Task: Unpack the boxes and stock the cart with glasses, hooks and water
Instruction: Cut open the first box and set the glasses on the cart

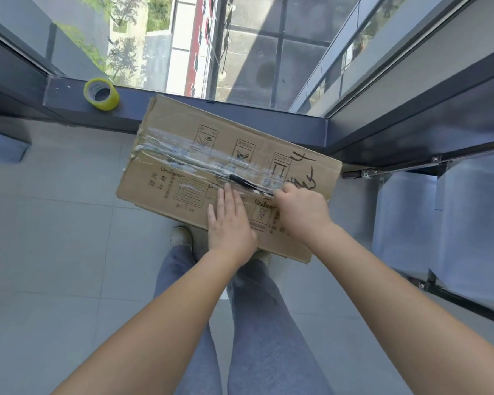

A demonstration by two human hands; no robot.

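A closed cardboard box [183, 155] stands on the floor in front of my feet, its top seam covered with clear tape. My left hand [230, 223] lies flat on the near half of the lid, fingers straight. My right hand [303, 209] grips a black pen [244, 182] that lies along the taped seam, pointing left. The box's contents are hidden.
A roll of yellow-green tape [101, 94] sits on the dark window sill [69, 98] behind the box at the left. Glass walls rise beyond it. A cart with pale fabric shelves [439, 223] and a dark metal frame stands at the right. Grey tiled floor [54, 252] spreads to the left.
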